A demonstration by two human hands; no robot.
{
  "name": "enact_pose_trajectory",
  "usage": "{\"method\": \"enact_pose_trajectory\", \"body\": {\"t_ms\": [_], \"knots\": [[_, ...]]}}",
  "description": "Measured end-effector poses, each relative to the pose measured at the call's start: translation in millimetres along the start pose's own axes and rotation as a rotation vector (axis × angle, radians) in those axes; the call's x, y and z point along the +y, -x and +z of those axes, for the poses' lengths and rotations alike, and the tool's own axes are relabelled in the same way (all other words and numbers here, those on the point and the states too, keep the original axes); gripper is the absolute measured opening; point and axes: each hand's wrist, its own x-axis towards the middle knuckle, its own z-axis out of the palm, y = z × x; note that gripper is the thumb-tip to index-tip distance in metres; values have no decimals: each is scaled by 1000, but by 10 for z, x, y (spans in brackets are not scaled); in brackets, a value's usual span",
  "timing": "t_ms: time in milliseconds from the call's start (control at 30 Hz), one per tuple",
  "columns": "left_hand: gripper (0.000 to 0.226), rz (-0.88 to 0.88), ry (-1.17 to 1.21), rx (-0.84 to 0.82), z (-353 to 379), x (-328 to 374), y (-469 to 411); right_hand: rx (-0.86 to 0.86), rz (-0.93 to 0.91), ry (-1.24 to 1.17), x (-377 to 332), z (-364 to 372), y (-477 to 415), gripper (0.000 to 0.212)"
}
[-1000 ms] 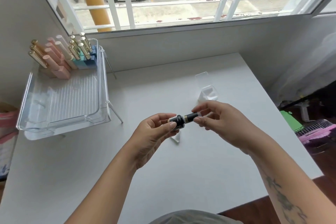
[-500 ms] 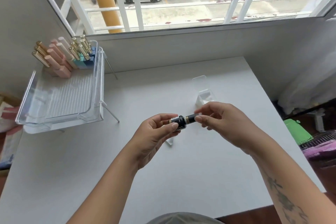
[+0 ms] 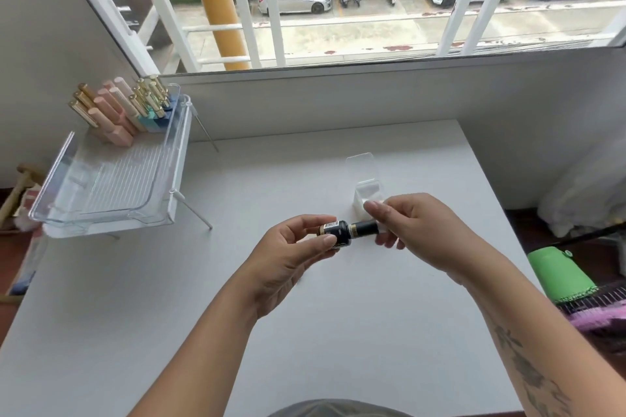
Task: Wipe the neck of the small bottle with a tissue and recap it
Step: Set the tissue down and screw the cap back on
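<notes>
Small bottle (image 3: 340, 233): horizontal above table (image 3: 135, 298) | your left hand (image 3: 291, 261) grip: pinching its body | your right hand (image 3: 420, 230) grip: closed on cap (image 3: 365, 227)

Two bare forearms reach in from the near edge, with no sleeves, watch or rings showing. The left hand (image 3: 291, 257) has short, plain nails. The right hand (image 3: 416, 230) does too. A dark tattoo (image 3: 528, 372), perhaps leaves or flowers, runs along the right forearm. A grey garment (image 3: 335, 409) shows at the near edge.
</notes>
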Motion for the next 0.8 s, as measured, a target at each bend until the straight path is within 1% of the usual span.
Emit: {"method": "enact_pose_trajectory", "body": {"t_ms": [33, 67, 133, 200, 233, 367, 467, 567, 667, 800], "knots": [[34, -1, 1, 2, 29, -10, 4, 2, -7, 12, 17, -24, -11, 37], [35, -1, 10, 6, 58, -25, 6, -7, -24, -14, 18, -53, -11, 31], [35, 8, 38, 20, 102, -53, 15, -80, -60, -101, 32, -115, 1, 6], [37, 15, 65, 40, 139, -74, 25, -103, -94, -82, 77, -149, -5, 20], [39, 20, 77, 49, 157, -82, 30, -88, -116, -74, 93, -149, -15, 21], [39, 67, 80, 89, 199, -112, 74, -40, -168, -226, 126, -68, -25, 11], [39, 105, 36, 140, 196, -135, 135, -46, -151, -219, 180, 6, -45, 8], [40, 124, 12, 171, 173, -156, 206, -70, -149, -184, 163, 69, -76, 7], [33, 140, 14, 192, 125, -151, 241, -78, -155, -183, 104, 120, -101, 7], [27, 171, 74, 175, 4, -120, 234, -81, -122, -350, 23, 217, -142, 12]]}}
